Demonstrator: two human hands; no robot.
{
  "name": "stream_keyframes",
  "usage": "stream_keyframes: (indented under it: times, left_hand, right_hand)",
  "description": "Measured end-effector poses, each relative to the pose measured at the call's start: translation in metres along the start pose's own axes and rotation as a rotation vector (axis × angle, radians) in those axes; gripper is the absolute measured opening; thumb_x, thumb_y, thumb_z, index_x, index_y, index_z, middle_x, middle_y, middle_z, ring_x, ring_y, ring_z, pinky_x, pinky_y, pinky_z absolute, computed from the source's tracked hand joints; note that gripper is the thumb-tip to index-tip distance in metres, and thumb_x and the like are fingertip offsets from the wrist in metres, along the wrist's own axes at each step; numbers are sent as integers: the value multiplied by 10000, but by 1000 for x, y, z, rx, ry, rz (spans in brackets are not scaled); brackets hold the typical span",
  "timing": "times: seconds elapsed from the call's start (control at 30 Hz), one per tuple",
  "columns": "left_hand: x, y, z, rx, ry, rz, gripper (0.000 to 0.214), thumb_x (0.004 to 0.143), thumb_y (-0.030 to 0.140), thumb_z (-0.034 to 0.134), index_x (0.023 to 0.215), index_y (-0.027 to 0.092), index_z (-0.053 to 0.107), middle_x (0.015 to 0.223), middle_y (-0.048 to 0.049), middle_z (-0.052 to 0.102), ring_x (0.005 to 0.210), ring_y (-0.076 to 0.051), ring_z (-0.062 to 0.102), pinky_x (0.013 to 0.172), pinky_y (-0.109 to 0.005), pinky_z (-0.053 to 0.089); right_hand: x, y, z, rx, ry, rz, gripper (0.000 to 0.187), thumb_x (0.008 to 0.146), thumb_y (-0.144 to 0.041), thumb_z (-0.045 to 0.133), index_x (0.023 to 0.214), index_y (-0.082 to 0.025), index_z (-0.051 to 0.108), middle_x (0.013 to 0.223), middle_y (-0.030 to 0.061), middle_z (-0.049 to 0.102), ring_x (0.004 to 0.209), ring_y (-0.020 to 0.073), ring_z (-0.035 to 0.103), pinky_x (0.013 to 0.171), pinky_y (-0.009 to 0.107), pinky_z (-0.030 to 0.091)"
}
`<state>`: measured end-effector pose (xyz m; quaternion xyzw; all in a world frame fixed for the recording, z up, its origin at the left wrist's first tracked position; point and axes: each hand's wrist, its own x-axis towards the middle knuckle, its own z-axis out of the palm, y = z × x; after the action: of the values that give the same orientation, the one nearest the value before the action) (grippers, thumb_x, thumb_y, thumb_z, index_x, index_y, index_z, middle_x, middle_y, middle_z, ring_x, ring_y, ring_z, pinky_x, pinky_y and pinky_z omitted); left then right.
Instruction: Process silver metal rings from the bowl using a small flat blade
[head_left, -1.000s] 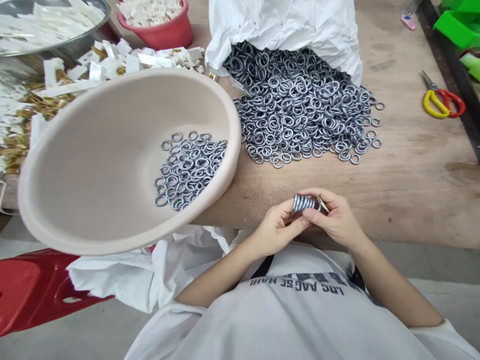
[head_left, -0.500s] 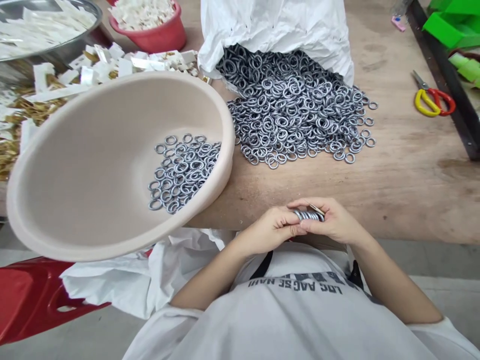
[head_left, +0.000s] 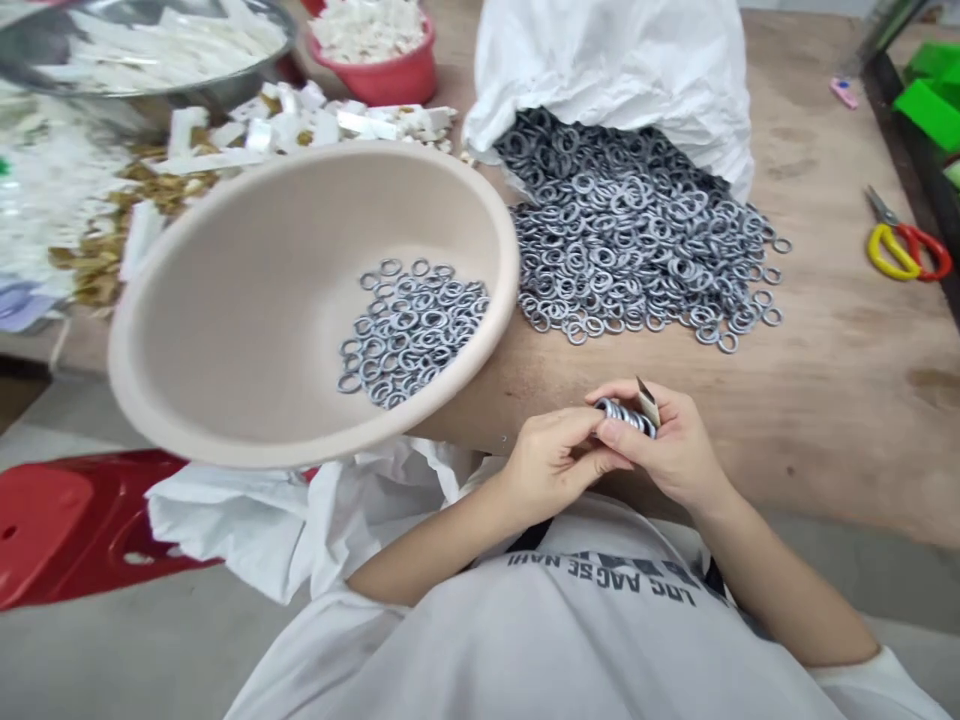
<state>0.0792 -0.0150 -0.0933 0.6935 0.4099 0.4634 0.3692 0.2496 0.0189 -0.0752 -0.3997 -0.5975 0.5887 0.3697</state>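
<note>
A row of grey rings (head_left: 624, 416) is pressed side by side in my right hand (head_left: 679, 440), its thumb across the front and its fingers behind. A thin, flat blade-like piece (head_left: 646, 400) sticks up from the same hand. My left hand (head_left: 555, 455) is closed at the left end of the row, index finger and thumb against the rings. Both hands are at the table's front edge. A loose heap of the same rings (head_left: 630, 250) spills from a white sack (head_left: 615, 60). More rings (head_left: 412, 330) lie inside a beige basin (head_left: 225, 300) to the left.
Scissors (head_left: 904, 245) with yellow and red handles lie at the right. At the back left are a red tub (head_left: 382, 75) and a metal bowl (head_left: 142, 105), both with white pieces. Green bins (head_left: 930, 105) stand far right. A red stool (head_left: 75, 530) is lower left.
The view has shifted left, so things on the table appear further right. The blade-like piece now stands more upright in my right hand. Both hands stay together at the row of rings.
</note>
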Motion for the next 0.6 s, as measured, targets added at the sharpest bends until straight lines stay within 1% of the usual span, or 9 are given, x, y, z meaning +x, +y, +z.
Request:
stream_keyframes:
  times: [0.1, 0.17, 0.2, 0.27, 0.33, 0.37, 0.4, 0.5, 0.6]
  left_hand:
    - [-6, 17, -22, 167, 120, 125, 176, 960, 268, 596, 814, 184, 646, 703, -18, 651, 650, -136, 606, 644, -247, 486]
    - [-11, 34, -46, 341, 200, 183, 153, 964, 251, 562, 833, 189, 611, 697, -14, 602, 649, -145, 576, 648, -265, 484]
    - [-13, 44, -60, 433, 236, 192, 120, 960, 250, 564, 867, 189, 610, 735, -25, 605, 684, -157, 583, 670, -279, 493]
    - [-18, 62, -87, 606, 313, 154, 97, 962, 250, 559, 982, 182, 626, 930, -82, 652, 853, -200, 629, 770, -319, 520]
    - [-22, 73, -113, 763, 392, 95, 168, 980, 240, 523, 1092, 176, 631, 1170, -134, 644, 1059, -241, 629, 891, -364, 519]
    - [-24, 75, -124, 834, 424, 71, 192, 990, 237, 507, 1119, 176, 634, 1237, -141, 634, 1118, -250, 619, 929, -376, 509]
    - [-26, 75, -133, 897, 447, 46, 201, 997, 241, 500, 1126, 179, 642, 1247, -134, 644, 1131, -251, 622, 942, -377, 502]
    - [-31, 67, -153, 979, 487, -87, 194, 993, 305, 550, 1113, 202, 662, 1062, -74, 732, 949, -217, 680, 849, -322, 501]
    - [-34, 59, -165, 946, 546, -210, 312, 939, 386, 652, 1190, 203, 624, 959, -44, 756, 747, -177, 672, 726, -277, 475]
  right_hand:
    - [13, -26, 22, -18, -66, -80, 264, 820, -413, 782, 1029, -252, 762, 905, 26, 726, 785, 178, 650, 693, 298, 551]
    - [25, -48, 42, -22, -136, -149, 260, 823, -417, 782, 1029, -260, 766, 931, 28, 730, 810, 186, 660, 710, 311, 563]
    - [33, -59, 53, -20, -179, -182, 255, 833, -418, 775, 1037, -264, 767, 942, 25, 730, 815, 186, 664, 718, 315, 567]
    - [50, -80, 76, -14, -255, -238, 240, 878, -406, 733, 1074, -272, 761, 971, 17, 731, 836, 178, 676, 755, 323, 573]
    - [72, -94, 98, -54, -293, -300, 223, 920, -380, 686, 1103, -272, 755, 1005, 9, 734, 905, 180, 689, 814, 330, 569]
    - [83, -98, 107, -91, -310, -330, 218, 936, -376, 663, 1101, -267, 757, 1008, 8, 736, 930, 185, 691, 836, 340, 565]
    - [94, -100, 115, -137, -334, -357, 221, 944, -375, 650, 1100, -261, 759, 1010, 10, 737, 946, 192, 691, 850, 353, 563]
    - [120, -95, 130, -296, -301, -448, 242, 920, -345, 680, 1132, -253, 752, 1044, 24, 743, 981, 222, 687, 882, 389, 550]
    - [127, -90, 134, -553, -168, -546, 269, 867, -305, 731, 1130, -253, 753, 1039, 41, 738, 958, 251, 678, 879, 410, 525]
